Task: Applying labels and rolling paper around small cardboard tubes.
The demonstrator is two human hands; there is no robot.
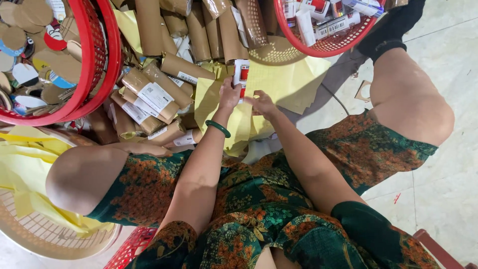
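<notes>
- At the far left, a red basket (94, 60) holds round cardboard discs (25, 20); below it a pale woven basket (45, 234) carries loose yellow paper (20, 149), just beside my left knee (84, 177).
- Next to the red basket, brown paper-wrapped rolls (149, 94) with white labels lie heaped on the floor, some upright at the top, some flat and touching one another.
- In the middle, my left hand (230, 95), a green bangle (218, 128) on its wrist, is closed around a small red and white box (241, 75); the box stands upright above the yellow sheets (279, 82), its lower end in my fingers.
- Just right of it, my right hand (262, 103) hovers with fingers half curled, pinching nothing that I can make out; its fingertips are near the bottom of the box, though I cannot tell if they touch.
- Both hands sit over the yellow sheets spread on the floor between my knees.
- At upper right, a second red basket (323, 47) holds more red and white boxes (318, 15); my right knee (413, 99) rises below it, over the pale tiled floor (443, 189).
</notes>
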